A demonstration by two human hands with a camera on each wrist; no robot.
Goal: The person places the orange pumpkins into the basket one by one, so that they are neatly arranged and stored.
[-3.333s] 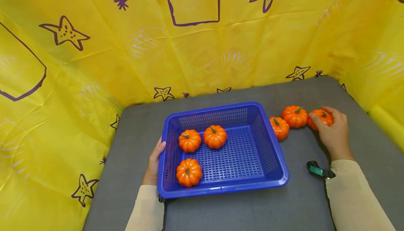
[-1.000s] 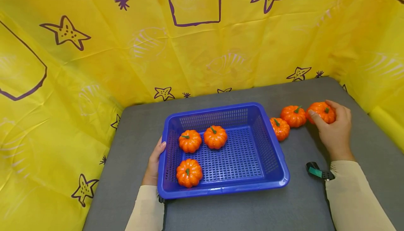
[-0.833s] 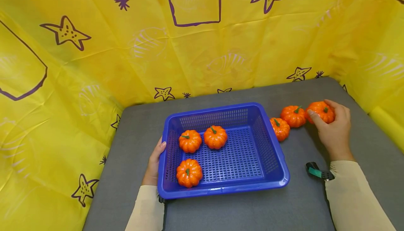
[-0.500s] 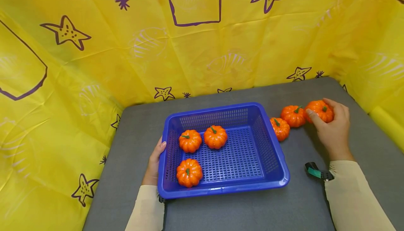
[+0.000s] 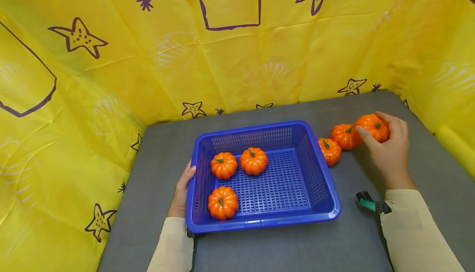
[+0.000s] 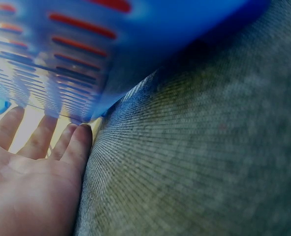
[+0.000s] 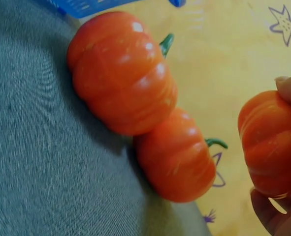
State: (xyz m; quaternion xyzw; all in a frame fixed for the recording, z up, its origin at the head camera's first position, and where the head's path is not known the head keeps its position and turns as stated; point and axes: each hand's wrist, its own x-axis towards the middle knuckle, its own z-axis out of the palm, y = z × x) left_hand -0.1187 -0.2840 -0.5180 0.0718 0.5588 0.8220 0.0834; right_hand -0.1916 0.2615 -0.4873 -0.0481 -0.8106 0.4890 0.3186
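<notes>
In the head view, my right hand [image 5: 391,152] grips a small orange pumpkin [image 5: 371,128] between thumb and fingers. The right wrist view has this pumpkin [image 7: 271,145] held apart from two others, a larger-looking one [image 7: 120,73] and one [image 7: 177,157] behind it, both on the table. A blue perforated basket [image 5: 263,223] stands in the middle with three pumpkins inside, one [image 5: 223,203] at the near left. My left hand [image 5: 182,189] holds the basket's left side, thumb at the rim. From the left wrist, its fingers [image 6: 37,137] reach up against the slotted wall.
Two pumpkins sit on the grey table [image 5: 159,164] just right of the basket: one [image 5: 329,152] against its side, another [image 5: 343,136] farther back. A yellow patterned cloth [image 5: 237,65] encloses the table behind and at both sides.
My right hand has gripped the far-right pumpkin, raised it and shifted it left, so it now overlaps the neighbouring pumpkin in view. The left hand and basket have stayed in place.
</notes>
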